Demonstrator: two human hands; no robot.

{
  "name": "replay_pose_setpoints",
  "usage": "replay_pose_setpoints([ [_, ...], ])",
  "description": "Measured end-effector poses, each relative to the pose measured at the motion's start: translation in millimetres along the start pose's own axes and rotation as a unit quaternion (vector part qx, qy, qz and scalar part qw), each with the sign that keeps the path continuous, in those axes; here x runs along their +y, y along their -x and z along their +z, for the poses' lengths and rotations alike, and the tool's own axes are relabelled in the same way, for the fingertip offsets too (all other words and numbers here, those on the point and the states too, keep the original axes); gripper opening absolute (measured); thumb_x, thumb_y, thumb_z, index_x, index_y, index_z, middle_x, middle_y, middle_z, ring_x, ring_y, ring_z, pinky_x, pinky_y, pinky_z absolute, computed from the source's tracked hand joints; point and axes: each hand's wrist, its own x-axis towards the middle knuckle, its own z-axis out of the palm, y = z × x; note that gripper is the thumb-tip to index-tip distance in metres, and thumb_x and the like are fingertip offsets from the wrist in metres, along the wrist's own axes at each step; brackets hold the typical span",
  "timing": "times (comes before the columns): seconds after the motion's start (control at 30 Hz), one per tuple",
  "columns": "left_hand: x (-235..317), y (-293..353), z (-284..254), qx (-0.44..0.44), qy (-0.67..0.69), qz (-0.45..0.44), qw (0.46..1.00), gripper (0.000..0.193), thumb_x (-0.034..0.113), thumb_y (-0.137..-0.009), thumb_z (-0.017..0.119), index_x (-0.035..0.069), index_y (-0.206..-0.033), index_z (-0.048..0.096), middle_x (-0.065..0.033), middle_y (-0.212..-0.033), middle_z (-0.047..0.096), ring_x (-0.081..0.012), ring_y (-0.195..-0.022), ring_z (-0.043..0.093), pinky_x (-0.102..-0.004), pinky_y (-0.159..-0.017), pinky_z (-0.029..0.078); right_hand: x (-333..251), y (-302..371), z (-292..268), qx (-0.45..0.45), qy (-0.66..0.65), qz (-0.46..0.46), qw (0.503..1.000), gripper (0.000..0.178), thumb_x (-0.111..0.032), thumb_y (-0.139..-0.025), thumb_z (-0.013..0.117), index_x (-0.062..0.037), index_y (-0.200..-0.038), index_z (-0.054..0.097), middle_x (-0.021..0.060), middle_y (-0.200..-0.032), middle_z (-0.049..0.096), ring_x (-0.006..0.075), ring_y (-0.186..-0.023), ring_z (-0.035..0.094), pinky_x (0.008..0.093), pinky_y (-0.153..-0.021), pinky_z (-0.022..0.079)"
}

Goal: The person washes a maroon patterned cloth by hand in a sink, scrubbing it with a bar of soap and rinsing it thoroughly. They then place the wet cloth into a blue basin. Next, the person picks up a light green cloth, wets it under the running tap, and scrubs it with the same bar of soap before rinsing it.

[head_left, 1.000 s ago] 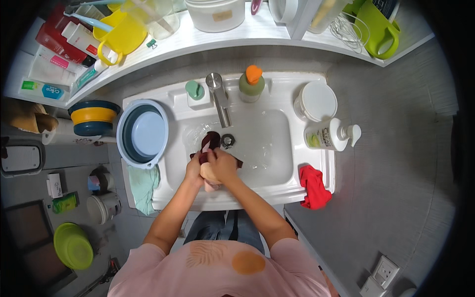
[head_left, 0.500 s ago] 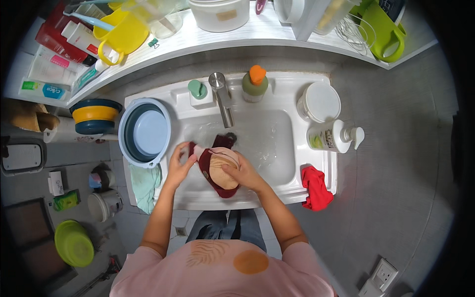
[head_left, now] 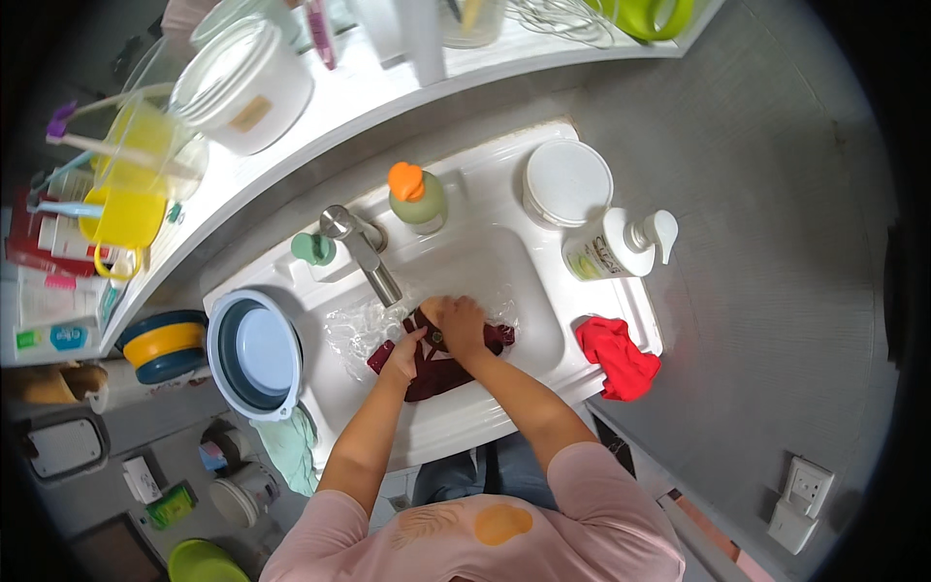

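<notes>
A wet dark red garment (head_left: 438,380) with a beige part and a round button lies low in the white sink (head_left: 529,281), amid splashing water. My left hand (head_left: 403,357) is closed on its near-left side, thumb on top. My right hand (head_left: 460,325) presses over the beige part, fingers curled onto the cloth. Both hands are close together below the metal faucet (head_left: 364,254). The undersides of the fingers and the garment's folds beneath them are hidden.
A blue basin (head_left: 215,354) stands on the sink's left rim, above a mint cloth (head_left: 288,448). Behind are an orange-topped pump bottle (head_left: 419,206) and a green-topped dispenser (head_left: 314,249). To the right sit a white tub (head_left: 568,182), a white pump bottle (head_left: 609,247) and a red cloth (head_left: 619,357).
The garment has gone down from a raised hold into the water, both hands with it. My right hand now presses on top. The water is more stirred, and the whole view has turned.
</notes>
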Motion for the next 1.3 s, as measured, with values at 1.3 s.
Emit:
replay_pose_setpoints([
  [1.3, -7, 29, -1, -0.025, -0.001, 0.282, 0.959, 0.033, 0.029, -0.088, 0.048, 0.007, -0.111, 0.054, -0.0084, -0.112, 0.058, -0.0255, -0.1, 0.055, -0.0371, -0.088, 0.044, -72, 13, -17, -0.031, -0.343, -0.022, 0.938, 0.022, -0.026, -0.083, 0.047, -0.0092, -0.096, 0.054, 0.0168, -0.084, 0.058, 0.0369, -0.074, 0.058, 0.0438, -0.063, 0.047],
])
